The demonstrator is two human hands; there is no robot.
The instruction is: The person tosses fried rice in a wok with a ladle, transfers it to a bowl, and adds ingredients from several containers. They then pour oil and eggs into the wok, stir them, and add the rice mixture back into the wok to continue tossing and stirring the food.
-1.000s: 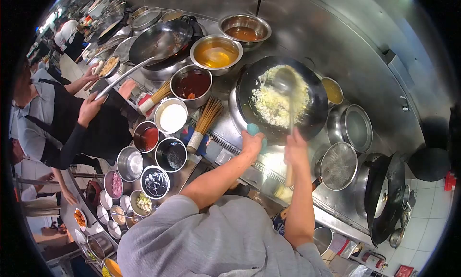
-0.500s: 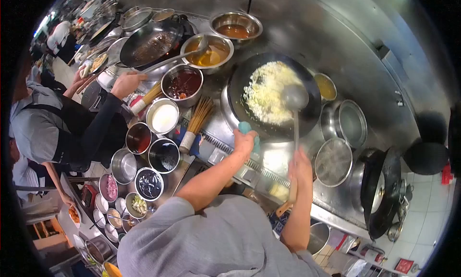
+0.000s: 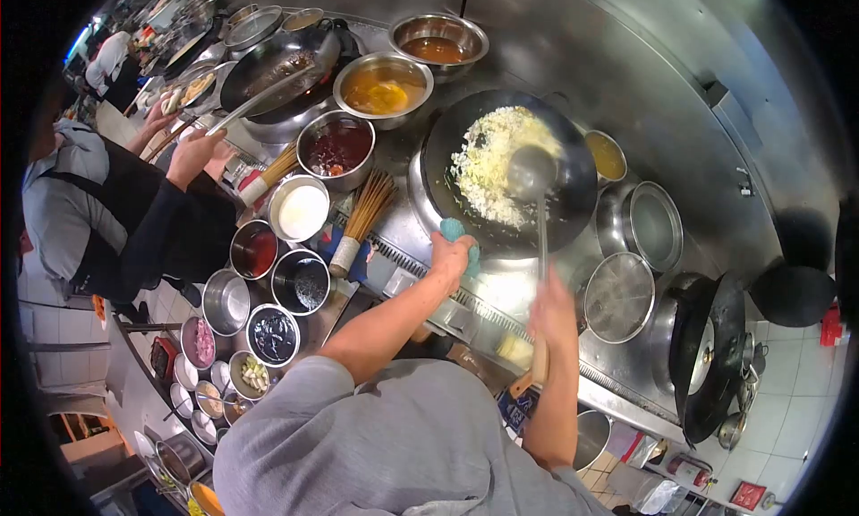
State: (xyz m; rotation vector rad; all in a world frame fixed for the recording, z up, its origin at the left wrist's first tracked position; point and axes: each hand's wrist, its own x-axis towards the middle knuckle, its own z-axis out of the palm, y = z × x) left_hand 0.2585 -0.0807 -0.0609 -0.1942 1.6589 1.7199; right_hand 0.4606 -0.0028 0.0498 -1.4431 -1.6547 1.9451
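My left hand is closed on a teal cloth at the near rim of a black wok. The cloth hides what is gripped beneath it. Inside the wok lies a pale yellow and white heap of what looks like rice with egg, flecked with green. My right hand, slightly blurred, wraps round the wooden handle of a long metal ladle. The ladle's bowl rests in or just over the right side of the food.
Left of the wok stand steel bowls of liquid, a pot of dark red sauce, a bamboo brush and several seasoning pots. A strainer lies to the right. At left, a co-worker's hand holds another ladle over a second wok.
My ladle's bowl has shifted left across the food, and the wok has moved slightly up and left. The co-worker's ladle has left the liquid bowl for the second wok.
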